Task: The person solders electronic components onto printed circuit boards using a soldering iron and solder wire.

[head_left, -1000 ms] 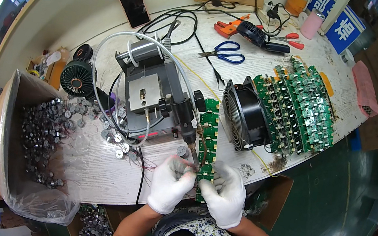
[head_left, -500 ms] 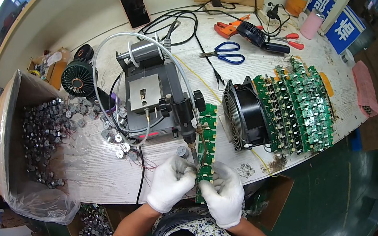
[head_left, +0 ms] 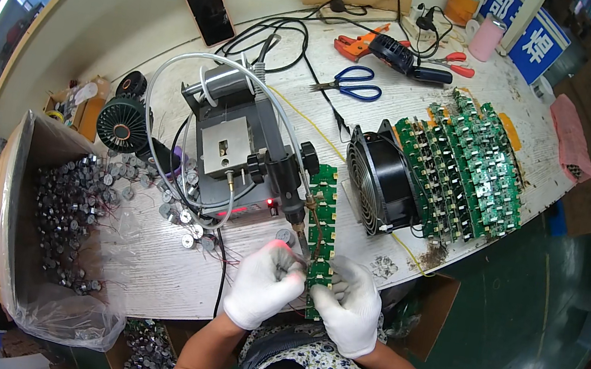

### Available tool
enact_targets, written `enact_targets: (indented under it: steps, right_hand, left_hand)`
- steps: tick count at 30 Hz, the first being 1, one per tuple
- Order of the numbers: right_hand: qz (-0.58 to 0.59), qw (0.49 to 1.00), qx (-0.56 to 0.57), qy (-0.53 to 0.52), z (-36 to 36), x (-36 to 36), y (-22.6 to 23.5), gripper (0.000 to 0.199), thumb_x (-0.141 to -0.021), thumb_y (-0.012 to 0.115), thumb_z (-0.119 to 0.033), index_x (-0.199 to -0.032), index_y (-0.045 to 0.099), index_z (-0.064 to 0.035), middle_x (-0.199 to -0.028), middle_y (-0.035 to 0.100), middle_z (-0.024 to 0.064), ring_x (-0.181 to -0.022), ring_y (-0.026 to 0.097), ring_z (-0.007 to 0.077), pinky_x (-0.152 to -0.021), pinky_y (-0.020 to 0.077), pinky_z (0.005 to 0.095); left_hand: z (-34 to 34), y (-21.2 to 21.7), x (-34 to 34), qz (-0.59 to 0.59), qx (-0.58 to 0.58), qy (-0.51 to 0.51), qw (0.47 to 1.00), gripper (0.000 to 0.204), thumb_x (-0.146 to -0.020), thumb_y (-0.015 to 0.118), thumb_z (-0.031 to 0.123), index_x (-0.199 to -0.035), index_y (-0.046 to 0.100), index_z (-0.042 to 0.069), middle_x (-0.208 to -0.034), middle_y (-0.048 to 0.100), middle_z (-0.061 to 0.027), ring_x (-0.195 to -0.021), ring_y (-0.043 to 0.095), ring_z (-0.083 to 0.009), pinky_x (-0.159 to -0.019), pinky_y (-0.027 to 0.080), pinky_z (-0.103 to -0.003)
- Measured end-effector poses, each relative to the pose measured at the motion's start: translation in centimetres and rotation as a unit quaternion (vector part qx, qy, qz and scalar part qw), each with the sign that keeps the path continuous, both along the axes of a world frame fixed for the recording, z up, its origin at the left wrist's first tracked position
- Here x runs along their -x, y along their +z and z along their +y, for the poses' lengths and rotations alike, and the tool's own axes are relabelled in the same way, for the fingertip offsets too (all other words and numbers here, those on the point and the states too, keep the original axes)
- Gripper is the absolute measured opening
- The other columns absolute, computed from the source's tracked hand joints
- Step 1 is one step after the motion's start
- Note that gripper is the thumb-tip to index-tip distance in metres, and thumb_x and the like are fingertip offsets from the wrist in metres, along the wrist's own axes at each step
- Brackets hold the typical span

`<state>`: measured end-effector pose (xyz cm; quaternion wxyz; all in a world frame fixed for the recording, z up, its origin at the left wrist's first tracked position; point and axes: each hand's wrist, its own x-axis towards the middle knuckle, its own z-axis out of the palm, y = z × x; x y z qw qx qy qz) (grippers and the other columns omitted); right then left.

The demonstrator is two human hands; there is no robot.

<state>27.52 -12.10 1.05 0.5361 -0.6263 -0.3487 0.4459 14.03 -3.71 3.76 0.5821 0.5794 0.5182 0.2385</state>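
Note:
A long green circuit board strip (head_left: 327,243) runs away from me, its near end between my gloved hands and its far end beside the soldering machine (head_left: 236,150). My right hand (head_left: 350,305) is closed on the strip's right edge, thumb over the near part. At the left edge, my left hand (head_left: 266,284) is closed in a pinch close to the soldering tip (head_left: 301,235); what its fingers hold is hidden. Just beyond that hand stands a small round motor (head_left: 285,237). A red light (head_left: 270,202) glows on the machine.
A black fan (head_left: 386,182) stands right of the strip, beside rows of stacked circuit boards (head_left: 478,172). Several loose motors lie left of the machine, near a plastic-lined box (head_left: 12,220) of motors. Blue-handled scissors (head_left: 359,84), a phone (head_left: 210,12) and cables lie farther back.
A red light has come on at the machine, and a red glow falls on my left glove. My left hand has shifted slightly left; my right hand stays nearly still.

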Motion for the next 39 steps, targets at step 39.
enact_targets:
  steps: [39]
  right_hand:
    - [0.182, 0.983, 0.017, 0.006, 0.4, -0.3, 1.0, 0.046, -0.084, 0.059, 0.004, -0.127, 0.046, 0.0102, -0.099, 0.062, 0.0086, -0.07, 0.057, 0.0059, -0.061, 0.0469, 0.0196]
  left_hand:
    - [-0.7, -1.7, 0.5, -0.127, 0.104, 0.027, 0.986, 0.009, -0.08, 0.063, 0.004, -0.082, 0.054, 0.002, -0.075, 0.055, 0.0028, -0.067, 0.047, -0.0043, -0.061, 0.041, -0.021]
